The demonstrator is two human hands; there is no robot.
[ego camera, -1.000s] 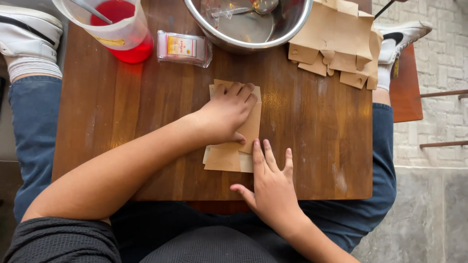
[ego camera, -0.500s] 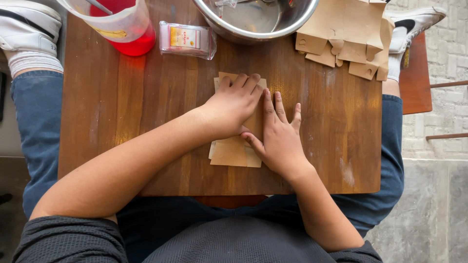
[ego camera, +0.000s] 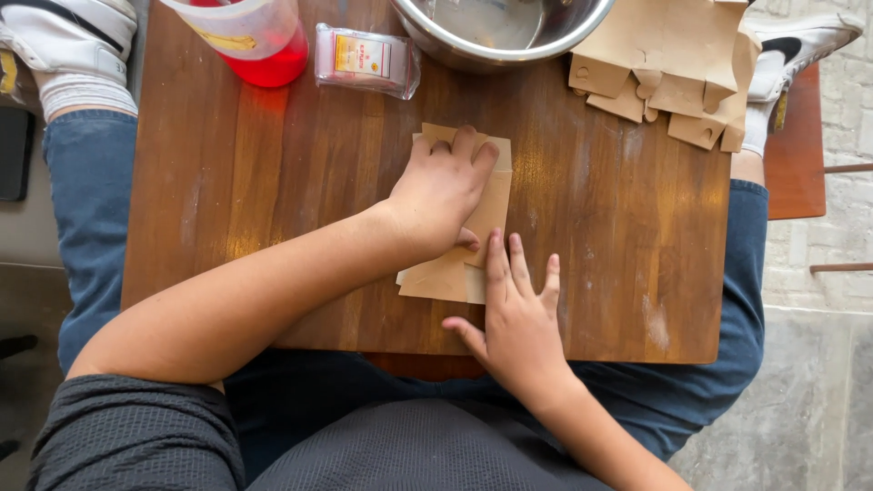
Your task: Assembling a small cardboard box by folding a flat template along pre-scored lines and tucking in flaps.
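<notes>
A flat piece of brown cardboard (ego camera: 488,211) lies in the middle of a small wooden table (ego camera: 627,255). My left hand (ego camera: 443,189) presses flat on its upper part, fingers spread toward the far edge. My right hand (ego camera: 515,314) lies flat at the cardboard's lower right corner, fingertips on the card and palm on the wood near the front edge. Neither hand grips anything.
At the back stand a plastic jug of red liquid (ego camera: 257,36), a small clear packet (ego camera: 366,59), a steel bowl (ego camera: 498,32) and a stack of folded cardboard pieces (ego camera: 668,68). My legs in jeans and white shoes (ego camera: 73,41) flank the table.
My right hand has slid back down the cardboard from beside my left hand to its lower right corner. The left hand stays pressed in place.
</notes>
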